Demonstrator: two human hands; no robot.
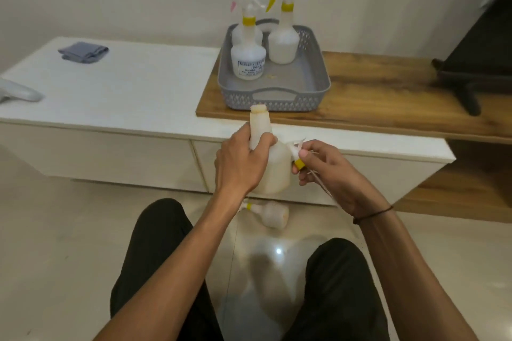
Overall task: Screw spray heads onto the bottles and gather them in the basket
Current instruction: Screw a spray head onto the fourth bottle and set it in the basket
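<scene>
Head view: seated person, both hands at frame centre, in front of a low white cabinet [116, 97].
Left hand [241, 163]: fingers curled round the shoulder and neck of an uncapped bottle [273, 171]; thumb side toward the camera.
Uncapped bottle: held upright with a slight tilt, open neck at the top, just below the basket's near rim in the frame.
Right hand [329, 174]: fingers pinch a loose spray head [297, 156] at its yellow collar; a thin dip tube runs down past the palm toward lower right.
Spray head to bottle: beside the bottle's right shoulder, touching or almost touching; not on the neck.
Basket [274, 102]: grey, perforated, upper centre, resting on a wooden shelf [388, 102].
Basket contents: three capped spray bottles, a labelled one [248, 61] at front left, one with a yellow trigger [284, 41] at right, a third largely hidden behind the labelled one.
Floor: another capped bottle [270, 213] lies on its side below the hands, partly covered by the left forearm.
Upper left: folded blue cloth [84, 52] on the cabinet top.
Right edge: dark stand [465, 83] on the shelf.
</scene>
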